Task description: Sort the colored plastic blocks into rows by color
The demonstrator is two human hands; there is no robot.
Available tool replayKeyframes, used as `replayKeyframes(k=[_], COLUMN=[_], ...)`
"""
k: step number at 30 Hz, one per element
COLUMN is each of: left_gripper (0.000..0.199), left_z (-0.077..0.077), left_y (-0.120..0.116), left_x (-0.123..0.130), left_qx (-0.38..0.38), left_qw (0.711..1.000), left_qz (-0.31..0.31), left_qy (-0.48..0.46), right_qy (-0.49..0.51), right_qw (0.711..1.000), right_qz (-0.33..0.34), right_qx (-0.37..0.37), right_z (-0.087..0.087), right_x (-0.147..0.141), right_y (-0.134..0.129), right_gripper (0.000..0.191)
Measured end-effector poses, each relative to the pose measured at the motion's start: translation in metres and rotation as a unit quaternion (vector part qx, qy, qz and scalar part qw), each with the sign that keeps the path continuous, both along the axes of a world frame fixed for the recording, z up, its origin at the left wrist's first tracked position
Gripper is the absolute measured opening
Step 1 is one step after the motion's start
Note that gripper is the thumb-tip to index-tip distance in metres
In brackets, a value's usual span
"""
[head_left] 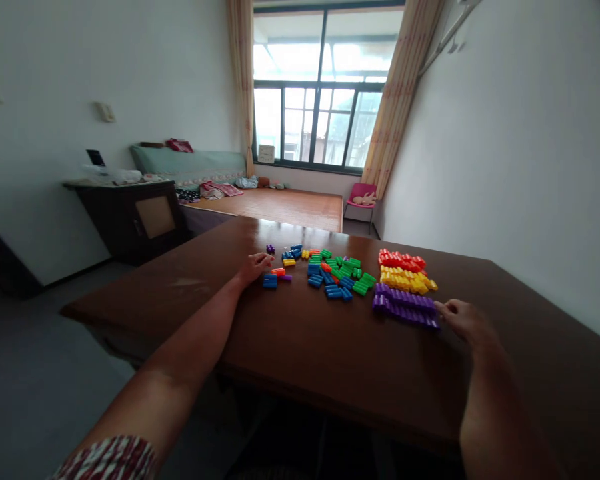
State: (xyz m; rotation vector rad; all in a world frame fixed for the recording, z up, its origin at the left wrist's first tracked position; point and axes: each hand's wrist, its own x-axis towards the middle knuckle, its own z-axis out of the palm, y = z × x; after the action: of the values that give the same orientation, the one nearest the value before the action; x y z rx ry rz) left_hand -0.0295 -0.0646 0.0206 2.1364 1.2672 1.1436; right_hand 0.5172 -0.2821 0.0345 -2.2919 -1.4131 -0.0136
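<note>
On the brown table, my left hand lies palm down with its fingers reaching forward, holding nothing that I can see. Just beside it are an orange piece and a blue block. My right hand has thumb and fingertips closed at the right end of the purple block rows. Behind these run a row of yellow blocks and a row of red blocks. Between my hands lies a loose scatter of green blocks and blue blocks.
The dark wooden table has its near edge close to me. Beyond it are a bed with clothes, a pink chair with a doll, and a window. A dark cabinet stands at the left.
</note>
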Motion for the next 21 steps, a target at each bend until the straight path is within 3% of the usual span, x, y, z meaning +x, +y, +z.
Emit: replayKeyframes(k=[3,5,10,15,21], left_gripper=[0.045,0.041,0.042,0.047,0.044], left_z=[0.004,0.009,0.017,0.016,0.005], left_y=[-0.001,0.004,0.036,0.066,0.09], left_x=[0.013,0.021,0.013,0.0,0.031], left_qx=[0.033,0.041,-0.01,-0.085,-0.071], left_qw=[0.999,0.996,0.976,0.96,0.973], left_qz=[-0.021,0.013,0.148,0.181,0.117], left_qy=[0.024,0.082,0.159,0.195,0.183], right_qy=[-0.065,-0.07,-0.041,-0.027,-0.03], right_qw=[0.992,0.984,0.961,0.946,0.944], right_qz=[0.016,0.07,0.243,0.306,0.289], right_qx=[0.104,0.147,0.122,0.106,0.159], right_z=[0.01,0.013,0.004,-0.005,0.001], right_x=[-0.031,-0.063,-0.129,-0.144,-0.146], right_y=[0.006,0.01,0.016,0.02,0.017], right_gripper=[0.04,0.04,0.041,0.038,0.037])
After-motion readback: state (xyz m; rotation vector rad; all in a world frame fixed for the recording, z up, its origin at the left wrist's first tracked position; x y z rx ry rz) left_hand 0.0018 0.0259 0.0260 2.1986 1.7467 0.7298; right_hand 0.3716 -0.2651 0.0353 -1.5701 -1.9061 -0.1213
